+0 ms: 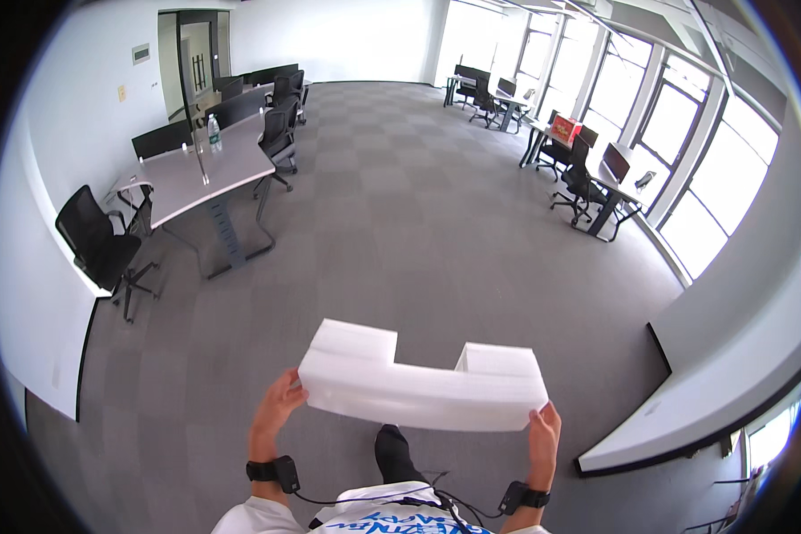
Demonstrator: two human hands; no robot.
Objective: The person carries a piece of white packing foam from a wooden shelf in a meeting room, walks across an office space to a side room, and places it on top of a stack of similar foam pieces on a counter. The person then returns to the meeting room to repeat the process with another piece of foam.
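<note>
A long white U-shaped block (418,392), which looks like packing foam, is held up in front of my body above the floor. Its two raised ends stand on the far side with a gap between them. My left hand (285,397) grips the left end, fingers at its side. The right end is gripped by my right hand (545,424), with the thumb on the near corner. Parts of the fingers on both hands are hidden behind the block. Black bands with small boxes and cables sit on both wrists.
Grey carpet (374,214) spreads ahead. At the left stand a desk (205,173) with a bottle (214,133) and a black office chair (102,240). More desks, chairs and a red box (565,129) line the windows. A curved white ledge (685,418) juts in at the right.
</note>
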